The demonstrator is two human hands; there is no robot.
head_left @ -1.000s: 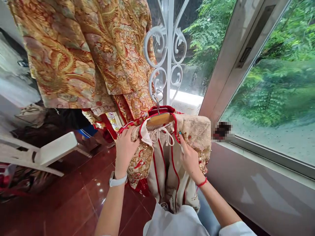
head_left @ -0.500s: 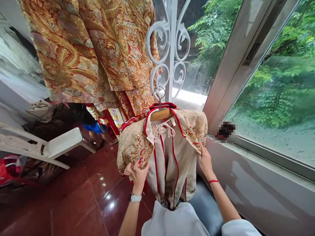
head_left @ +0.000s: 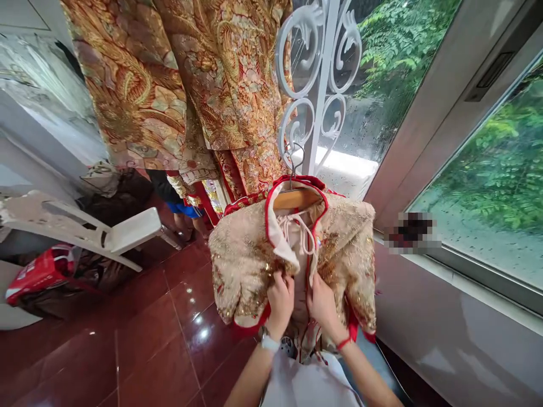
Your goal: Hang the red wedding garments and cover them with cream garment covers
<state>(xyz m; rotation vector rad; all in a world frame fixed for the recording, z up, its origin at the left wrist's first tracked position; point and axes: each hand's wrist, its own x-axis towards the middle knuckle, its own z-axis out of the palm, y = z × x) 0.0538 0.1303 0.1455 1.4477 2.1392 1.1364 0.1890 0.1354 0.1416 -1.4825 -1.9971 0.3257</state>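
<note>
A beige jacket with gold embroidery and red trim hangs on a wooden hanger in front of me. My left hand, with a watch on the wrist, is closed on the jacket's left-side front edge below the collar. On the other front edge my right hand is closed as well, a red cord around its wrist. The two hands are close together with a narrow gap between the edges. Pale ties hang in a bow inside the neck. The jacket's lower part is partly hidden behind my arms.
Large gold-and-red embroidered garments hang at the upper left, beside a white scrolled metal frame. A white chair and a red bag stand at left. The window wall runs along the right. Someone's legs show behind.
Both hands have moved inward, bringing the jacket's front edges from spread wide to nearly together. The lining is now mostly covered. The view has shifted slightly.
</note>
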